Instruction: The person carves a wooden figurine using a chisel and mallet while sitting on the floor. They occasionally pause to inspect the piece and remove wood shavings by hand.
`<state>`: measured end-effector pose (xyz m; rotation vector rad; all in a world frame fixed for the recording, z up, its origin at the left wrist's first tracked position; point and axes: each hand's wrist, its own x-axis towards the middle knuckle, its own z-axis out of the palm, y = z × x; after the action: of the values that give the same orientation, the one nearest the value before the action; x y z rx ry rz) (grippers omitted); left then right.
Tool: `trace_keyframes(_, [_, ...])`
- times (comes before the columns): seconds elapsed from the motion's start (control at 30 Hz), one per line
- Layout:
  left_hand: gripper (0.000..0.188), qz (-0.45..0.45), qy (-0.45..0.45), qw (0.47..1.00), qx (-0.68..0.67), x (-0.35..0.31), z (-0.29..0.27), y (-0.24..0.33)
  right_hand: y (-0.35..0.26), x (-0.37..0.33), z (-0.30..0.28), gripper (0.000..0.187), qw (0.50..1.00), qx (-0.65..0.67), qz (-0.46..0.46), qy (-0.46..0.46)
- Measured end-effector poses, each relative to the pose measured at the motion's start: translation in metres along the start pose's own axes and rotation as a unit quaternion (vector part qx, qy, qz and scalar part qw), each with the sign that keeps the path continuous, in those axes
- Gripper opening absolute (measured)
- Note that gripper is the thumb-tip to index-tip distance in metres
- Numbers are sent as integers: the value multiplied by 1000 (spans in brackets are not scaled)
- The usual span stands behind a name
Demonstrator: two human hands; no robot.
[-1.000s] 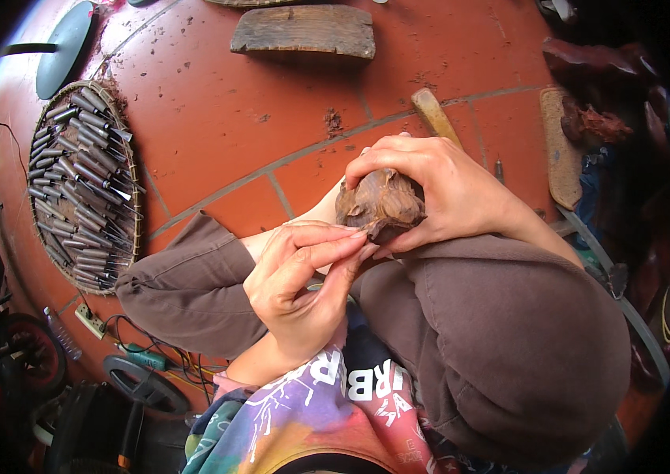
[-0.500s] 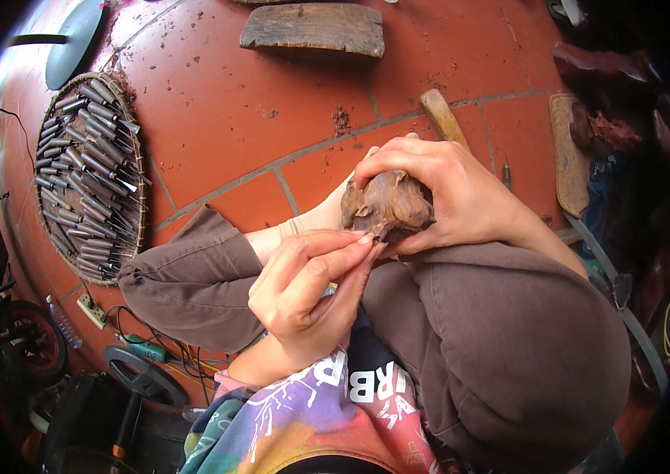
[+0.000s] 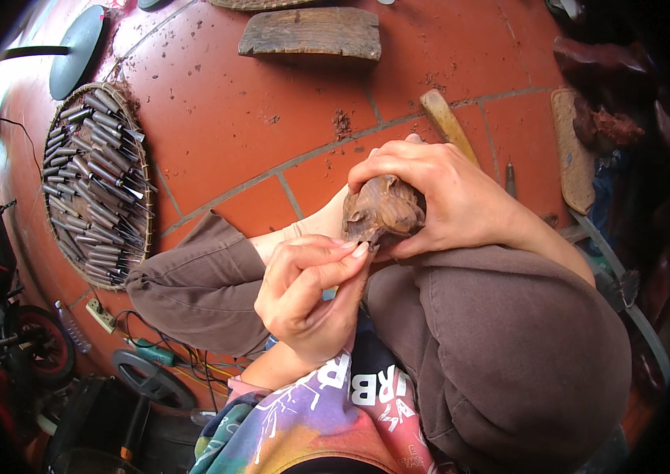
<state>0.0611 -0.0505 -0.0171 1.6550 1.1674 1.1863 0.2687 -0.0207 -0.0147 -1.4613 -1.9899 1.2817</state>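
Observation:
A small carved brown wooden figure (image 3: 384, 209) with rounded, ridged forms sits above my lap. My right hand (image 3: 441, 186) wraps round its far and right sides, fingers over the top and thumb underneath. At its near left edge, my left hand (image 3: 307, 288) is closed in a pinch, thumb against fingertips. The fingertips meet a narrow tip at the carving's lower edge. Whether they grip the wood itself or some small thing cannot be made out. The underside of the carving is hidden by my hands.
A woven basket (image 3: 148, 237) full of dark-handled carving tools stands on the red tiled floor (image 3: 216, 118) at left. Beyond my hands lie a wooden mallet-like handle (image 3: 447, 126) and a curved wooden block (image 3: 311, 33). Cables and a power strip (image 3: 95, 314) lie lower left.
The carving has turned and shifted slightly in my right hand. My left hand keeps its pinch and sits a little lower and further right. The whole view has tilted slightly.

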Motion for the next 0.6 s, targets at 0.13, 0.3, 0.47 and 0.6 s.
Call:
trace_keyframes(0.13, [22, -66, -26, 997, -31, 5, -4, 7, -3, 0, -2, 65, 1000, 4, 9, -8])
trace_keyframes(0.3, [20, -98, -59, 993, -30, 7, -11, 7, -3, -3, -1, 67, 1000, -4, 11, -11])
trace_keyframes(0.47, [21, -21, -55, 997, 53, 6, -7, 15, -4, -4, -1, 67, 1000, -13, 11, -18])
trace_keyframes(0.6, [22, 15, -36, 997, 69, 1, -3, 12, -1, -5, 1, 66, 1000, -16, 3, -10])
